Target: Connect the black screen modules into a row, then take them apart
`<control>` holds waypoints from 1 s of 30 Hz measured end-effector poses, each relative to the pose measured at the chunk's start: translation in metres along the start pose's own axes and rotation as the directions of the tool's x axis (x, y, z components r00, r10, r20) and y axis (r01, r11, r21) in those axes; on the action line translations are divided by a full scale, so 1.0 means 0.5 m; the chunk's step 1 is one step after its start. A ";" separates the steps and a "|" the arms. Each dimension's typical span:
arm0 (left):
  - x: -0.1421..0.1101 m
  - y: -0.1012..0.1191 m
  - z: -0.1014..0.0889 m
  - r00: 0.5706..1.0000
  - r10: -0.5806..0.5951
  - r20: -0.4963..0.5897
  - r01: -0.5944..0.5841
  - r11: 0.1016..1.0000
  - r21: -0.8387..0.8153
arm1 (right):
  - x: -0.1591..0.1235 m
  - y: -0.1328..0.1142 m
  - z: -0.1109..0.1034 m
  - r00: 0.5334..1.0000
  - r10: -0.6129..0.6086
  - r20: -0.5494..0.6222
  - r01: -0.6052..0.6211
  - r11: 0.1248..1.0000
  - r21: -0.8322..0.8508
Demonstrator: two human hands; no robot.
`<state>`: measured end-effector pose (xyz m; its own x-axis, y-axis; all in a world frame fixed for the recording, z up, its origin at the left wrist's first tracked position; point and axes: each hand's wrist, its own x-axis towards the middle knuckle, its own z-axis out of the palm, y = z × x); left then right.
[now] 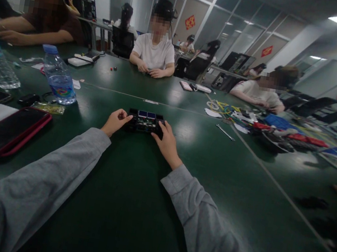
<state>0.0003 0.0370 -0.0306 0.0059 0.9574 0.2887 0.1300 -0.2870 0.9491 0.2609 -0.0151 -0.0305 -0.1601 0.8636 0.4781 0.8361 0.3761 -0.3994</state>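
Observation:
On the green table ahead of me sits a small black device (146,121) with two dark blue panels on top and a green circuit-like strip on its near side. My left hand (116,121) is at its left end, thumb pressed against the black corner and index finger curled. Around the right end closes my right hand (166,140), thumb on the near side and fingers over the top. The far ends of some fingers are hidden, and the fine parts are too small to make out.
To the left stand two water bottles (59,77), with a phone in a red case (7,132) nearer me. A metal wrench (225,133) lies to the right, before a heap of cables and bags (279,128). Other people sit around the green table (105,201).

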 end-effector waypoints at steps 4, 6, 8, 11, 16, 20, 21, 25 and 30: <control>0.001 0.001 0.002 1.000 0.000 -0.001 0.000 1.000 -0.005 | 0.001 0.000 0.000 1.000 -0.009 -0.009 0.010 1.000 0.024; 0.001 0.001 0.003 1.000 0.002 -0.002 -0.002 1.000 -0.010 | 0.000 -0.001 -0.001 1.000 -0.005 -0.013 0.006 0.999 0.038; 0.002 0.000 0.004 1.000 0.007 -0.005 -0.007 1.000 -0.010 | 0.000 -0.002 -0.002 1.000 0.011 -0.018 -0.010 0.999 0.047; 0.001 -0.001 0.003 1.000 0.002 -0.008 -0.002 1.000 0.008 | -0.001 -0.004 -0.001 0.998 0.047 -0.036 -0.044 0.997 0.060; 0.001 0.000 0.001 1.000 0.010 -0.008 -0.010 1.000 0.013 | 0.002 -0.001 0.002 0.992 0.088 -0.095 -0.077 0.990 0.114; 0.002 0.000 0.002 1.000 0.003 -0.012 -0.003 1.000 0.011 | 0.010 0.016 0.007 0.967 0.158 -0.202 -0.111 0.968 0.225; 0.002 -0.001 0.002 1.000 -0.001 -0.014 0.001 1.000 0.012 | 0.013 0.023 0.010 0.953 0.198 -0.231 -0.138 0.958 0.251; 0.002 -0.004 0.001 1.000 -0.002 -0.022 0.002 1.000 0.013 | 0.021 0.049 0.020 0.885 0.368 -0.286 -0.282 0.911 0.302; 0.002 -0.004 0.000 1.000 -0.003 -0.008 0.003 1.000 0.002 | 0.019 0.048 0.022 0.884 0.346 -0.314 -0.277 0.929 0.243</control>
<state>0.0002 0.0384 -0.0323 -0.0025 0.9580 0.2867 0.1321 -0.2839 0.9497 0.2736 0.0058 -0.0441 0.3123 0.7882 0.5302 0.6938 0.1921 -0.6941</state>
